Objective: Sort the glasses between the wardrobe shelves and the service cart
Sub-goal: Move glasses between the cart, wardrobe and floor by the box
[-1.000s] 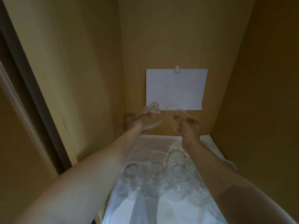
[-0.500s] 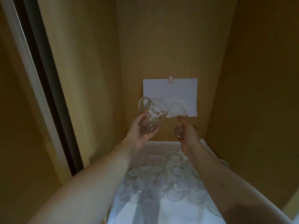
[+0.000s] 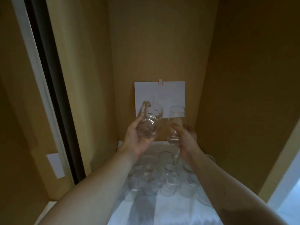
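Observation:
I am looking into a wooden wardrobe compartment. My left hand [image 3: 136, 140] grips a clear glass mug with a handle [image 3: 150, 120], held up above the shelf. My right hand [image 3: 186, 140] holds a tall slim clear glass [image 3: 175, 124] by its lower part, rim up, just right of the mug. Below both hands, several clear glasses [image 3: 162, 179] stand packed together on the shelf's white liner [image 3: 162, 211].
A white paper sheet [image 3: 159, 93] is clipped to the back wall behind the held glasses. Wooden side walls [image 3: 243, 95] close in left and right. A dark sliding-door track [image 3: 53, 88] runs down the left. A small white label [image 3: 56, 165] is stuck low on the left.
Both hands have lifted their glasses up and away from the shelf and turned them more upright. The view has shifted right and back.

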`<state>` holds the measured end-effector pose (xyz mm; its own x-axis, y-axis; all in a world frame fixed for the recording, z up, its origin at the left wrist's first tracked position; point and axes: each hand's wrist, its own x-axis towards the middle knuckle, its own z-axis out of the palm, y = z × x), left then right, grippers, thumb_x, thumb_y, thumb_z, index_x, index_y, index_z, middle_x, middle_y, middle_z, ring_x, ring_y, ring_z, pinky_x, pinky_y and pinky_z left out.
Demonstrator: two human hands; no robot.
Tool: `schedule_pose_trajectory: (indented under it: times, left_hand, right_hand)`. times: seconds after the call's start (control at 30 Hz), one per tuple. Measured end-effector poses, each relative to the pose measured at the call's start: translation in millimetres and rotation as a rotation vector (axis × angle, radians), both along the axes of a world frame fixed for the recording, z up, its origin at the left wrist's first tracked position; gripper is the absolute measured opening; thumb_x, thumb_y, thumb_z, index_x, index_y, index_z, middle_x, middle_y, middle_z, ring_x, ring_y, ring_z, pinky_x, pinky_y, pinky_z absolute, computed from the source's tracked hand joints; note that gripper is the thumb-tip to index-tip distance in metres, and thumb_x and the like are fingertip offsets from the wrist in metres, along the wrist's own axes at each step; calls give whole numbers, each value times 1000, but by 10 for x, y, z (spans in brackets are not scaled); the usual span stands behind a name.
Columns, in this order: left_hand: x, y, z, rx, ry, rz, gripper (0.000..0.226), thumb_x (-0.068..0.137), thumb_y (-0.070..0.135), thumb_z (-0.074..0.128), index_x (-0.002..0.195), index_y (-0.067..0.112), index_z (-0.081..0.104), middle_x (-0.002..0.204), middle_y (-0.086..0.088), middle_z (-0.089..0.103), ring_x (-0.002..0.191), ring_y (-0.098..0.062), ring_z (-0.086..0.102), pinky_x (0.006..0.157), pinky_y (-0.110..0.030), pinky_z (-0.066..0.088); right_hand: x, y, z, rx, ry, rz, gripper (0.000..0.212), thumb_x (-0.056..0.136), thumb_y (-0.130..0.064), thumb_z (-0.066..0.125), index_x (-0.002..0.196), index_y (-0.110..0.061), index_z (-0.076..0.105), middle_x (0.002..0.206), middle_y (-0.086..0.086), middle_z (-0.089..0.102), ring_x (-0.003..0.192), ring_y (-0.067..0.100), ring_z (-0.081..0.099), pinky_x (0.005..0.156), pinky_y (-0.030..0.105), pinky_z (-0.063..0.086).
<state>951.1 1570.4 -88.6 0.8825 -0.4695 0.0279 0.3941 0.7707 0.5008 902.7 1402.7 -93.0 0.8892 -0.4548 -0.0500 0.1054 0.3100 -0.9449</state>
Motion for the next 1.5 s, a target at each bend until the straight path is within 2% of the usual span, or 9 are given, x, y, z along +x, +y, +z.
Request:
schedule_pose_trajectory:
  times: [0.13, 0.37, 0.63, 0.93, 1.07, 1.17, 1.33, 1.43, 1.5]
  left_hand:
    - [-102, 8, -46, -1, 30, -34, 69, 64, 16, 92, 125, -1, 64, 127, -27, 65, 115, -42, 65, 108, -55, 44]
    - [-349, -69, -26, 170, 98, -76, 57, 68, 20, 84, 120, 4, 66, 110, -21, 72, 97, -32, 70, 86, -41, 53]
    - [-689, -299, 11, 251, -12, -196, 34, 76, 17, 76, 106, 4, 66, 82, -11, 72, 68, -23, 71, 62, -35, 59]
    - [-1252, -960, 19, 175, -24, -298, 56, 77, 22, 85, 130, 10, 68, 134, -9, 61, 110, -25, 59, 69, -40, 58]
    - [-1536, -1248, -2, 147, -75, -397, 91, 54, 13, 96, 136, 10, 58, 136, -12, 56, 121, -29, 54, 100, -48, 50]
    - [-1821, -1526, -37, 121, -173, -458, 103, 58, 12, 94, 148, 10, 44, 153, -18, 42, 131, -36, 48, 113, -51, 39]
    - [-2354, -2042, -83, 114, -211, -583, 78, 54, 19, 99, 124, 5, 68, 129, -16, 65, 117, -34, 64, 101, -47, 53]
    - [-2635, -2412, -146, 73, -162, -622, 68, 52, 17, 100, 113, 10, 72, 125, -15, 65, 113, -35, 65, 92, -49, 56]
    - [-2810, -2681, -177, 40, -122, -644, 72, 50, 19, 100, 115, 13, 69, 125, -15, 64, 118, -35, 60, 103, -52, 48]
  right_hand:
    - [-192, -19, -9, -68, 27, -5, 70, 77, -29, 88, 135, -14, 52, 104, 19, 72, 72, 30, 74, 61, 35, 61]
    - [-474, -155, -122, -110, 74, -110, 83, 50, -46, 94, 119, -21, 55, 115, 12, 69, 102, 34, 71, 95, 58, 55]
    - [-903, -429, -108, -130, -14, -116, 78, 55, -40, 95, 120, -16, 58, 111, 15, 73, 94, 32, 75, 84, 58, 60]
    - [-1592, -1033, -146, -200, -57, -144, 91, 43, -62, 96, 117, -24, 58, 103, 1, 75, 89, 18, 76, 83, 46, 62]
    - [-2003, -1396, -197, -212, -83, -171, 75, 55, -46, 93, 115, -16, 62, 90, 2, 73, 76, 15, 74, 65, 31, 59]
    - [-2308, -1684, -229, -190, -112, -155, 65, 62, -35, 89, 113, -8, 60, 92, 11, 69, 79, 25, 70, 69, 38, 58]
    - [-2887, -2141, -273, -145, -98, -184, 60, 65, -29, 85, 113, -7, 56, 90, 19, 70, 73, 31, 71, 53, 37, 58]
    - [-3254, -2433, -317, -148, -69, -254, 65, 64, -32, 85, 117, -9, 55, 96, 20, 70, 82, 31, 74, 66, 47, 63]
    - [-3506, -2630, -337, -142, -68, -286, 69, 64, -33, 84, 121, -10, 53, 103, 22, 68, 85, 31, 74, 68, 48, 63]
